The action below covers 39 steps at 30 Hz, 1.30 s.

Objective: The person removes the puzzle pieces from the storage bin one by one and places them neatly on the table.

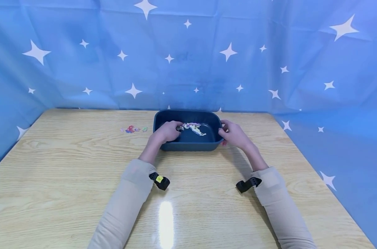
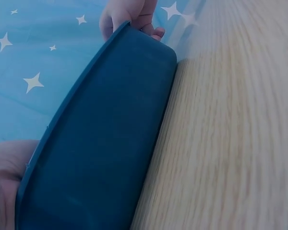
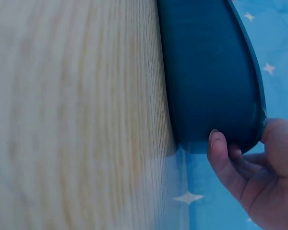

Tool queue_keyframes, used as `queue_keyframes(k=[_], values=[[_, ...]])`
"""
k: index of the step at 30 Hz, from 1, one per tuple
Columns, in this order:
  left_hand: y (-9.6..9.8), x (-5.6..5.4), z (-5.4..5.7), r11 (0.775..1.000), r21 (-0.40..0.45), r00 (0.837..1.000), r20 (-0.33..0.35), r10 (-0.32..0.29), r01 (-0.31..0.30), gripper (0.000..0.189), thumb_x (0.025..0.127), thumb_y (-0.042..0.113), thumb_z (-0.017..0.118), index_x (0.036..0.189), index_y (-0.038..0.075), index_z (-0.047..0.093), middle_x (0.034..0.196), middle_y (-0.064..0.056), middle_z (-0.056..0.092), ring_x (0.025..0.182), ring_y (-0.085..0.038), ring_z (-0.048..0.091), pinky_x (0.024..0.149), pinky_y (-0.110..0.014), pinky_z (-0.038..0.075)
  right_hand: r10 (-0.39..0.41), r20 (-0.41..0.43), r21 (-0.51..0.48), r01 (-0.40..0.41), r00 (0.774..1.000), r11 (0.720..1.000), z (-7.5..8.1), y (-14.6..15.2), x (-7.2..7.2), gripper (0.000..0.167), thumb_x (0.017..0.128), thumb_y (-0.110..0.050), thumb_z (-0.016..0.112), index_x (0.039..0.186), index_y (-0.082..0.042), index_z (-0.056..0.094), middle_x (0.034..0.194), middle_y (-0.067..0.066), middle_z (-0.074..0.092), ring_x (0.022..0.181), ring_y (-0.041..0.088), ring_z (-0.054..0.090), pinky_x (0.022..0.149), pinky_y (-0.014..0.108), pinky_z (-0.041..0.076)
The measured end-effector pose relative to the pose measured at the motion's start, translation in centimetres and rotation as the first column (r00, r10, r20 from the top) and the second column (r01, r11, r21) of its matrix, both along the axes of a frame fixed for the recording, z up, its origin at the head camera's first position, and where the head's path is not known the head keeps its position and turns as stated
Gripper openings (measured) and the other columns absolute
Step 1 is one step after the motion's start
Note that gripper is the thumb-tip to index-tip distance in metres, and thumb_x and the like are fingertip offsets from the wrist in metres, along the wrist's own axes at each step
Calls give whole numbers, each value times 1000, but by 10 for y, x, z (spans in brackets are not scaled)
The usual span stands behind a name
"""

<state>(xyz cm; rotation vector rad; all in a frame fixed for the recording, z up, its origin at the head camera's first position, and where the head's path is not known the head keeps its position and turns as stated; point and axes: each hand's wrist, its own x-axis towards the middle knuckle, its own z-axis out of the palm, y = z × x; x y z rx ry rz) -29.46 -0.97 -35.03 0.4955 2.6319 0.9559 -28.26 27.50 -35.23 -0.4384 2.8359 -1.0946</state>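
Observation:
A dark blue plastic bin stands on the table near its far edge. Inside it lie several small, flat pieces, white with coloured print; their kind is too small to tell. My left hand reaches over the bin's left end, its fingertips down among these pieces. Whether it pinches one is unclear, and the left wrist view shows only part of this hand at the rim. At the opposite end my right hand grips the rim, with the thumb at the top and curled fingers against the outer wall.
Left of the bin, a short row of small coloured pieces, red, purple and green, lies on the wooden table. A blue curtain with white stars hangs behind the table and along its sides.

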Motion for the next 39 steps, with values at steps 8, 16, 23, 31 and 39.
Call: queue_keyframes(k=[8, 16, 23, 31, 39], values=[[3, 0, 0, 1000, 16, 993, -114, 16, -14, 36, 99, 2, 55, 135, 5, 64, 132, -12, 63, 110, -25, 58, 93, -39, 49, -5, -2, -8, 5, 1000, 1000, 3, 0, 1, 48, 102, -9, 47, 147, 8, 39, 94, 25, 65, 57, 24, 68, 61, 42, 59], [8, 2, -1, 998, -59, 986, -163, 21, -31, 34, 96, -2, 61, 128, 8, 68, 112, -9, 66, 96, -25, 59, 88, -38, 52, -1, 5, -14, 1, 1000, 1000, 4, -2, 2, 49, 103, -9, 47, 148, 8, 38, 95, 25, 65, 58, 25, 69, 61, 41, 59], [10, 1, -3, 991, -129, 994, -113, 6, -20, 27, 98, 2, 59, 124, 6, 68, 126, -12, 64, 100, -26, 58, 90, -38, 50, -1, 4, -14, 1, 1000, 1000, 3, -3, 2, 48, 103, -10, 48, 147, 7, 40, 94, 23, 64, 58, 24, 68, 61, 39, 59], [9, 0, -2, 990, -143, 995, -94, -20, 6, 16, 98, 3, 60, 113, 6, 66, 117, -11, 62, 96, -26, 56, 82, -36, 48, 0, 0, -8, 0, 1000, 1000, 2, -3, 1, 48, 102, -10, 47, 147, 7, 40, 94, 22, 65, 58, 24, 68, 61, 40, 59], [9, 1, -2, 999, -53, 993, -115, 0, -6, 7, 95, 0, 63, 99, 6, 61, 97, -9, 60, 84, -24, 55, 72, -32, 45, -3, 4, -3, 3, 1000, 1000, 2, -2, 1, 48, 102, -10, 47, 147, 6, 40, 94, 23, 65, 58, 24, 68, 61, 40, 59]])
